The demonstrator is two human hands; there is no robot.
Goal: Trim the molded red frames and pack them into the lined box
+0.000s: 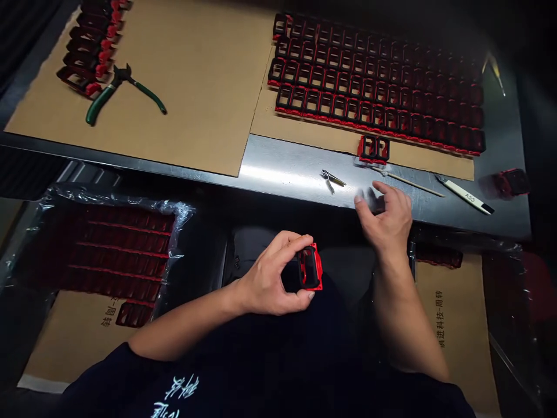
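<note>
My left hand (272, 276) grips a small red and black plastic frame (310, 267) between thumb and fingers, held upright in front of my body. Over the front edge of the metal table, my right hand (389, 223) has thumb and fingers apart with nothing clearly held; a dark patch below the fingertips looks like a shadow or reflection. Just beyond it, two matching frames (373, 150) stand side by side. A small metal clipper (333, 179) lies to the left of that hand. On its right are a thin pale stick (413, 184) and a white pen-like tool (467, 195) marked A55.
Several rows of the same frames (348, 107) cover a cardboard sheet at the back right. Green-handled pliers (124, 87) lie on the left cardboard (195, 87), beside more frames (82, 55). A plastic-lined box (183, 215) of frames sits lower left; another box (461, 325) is lower right.
</note>
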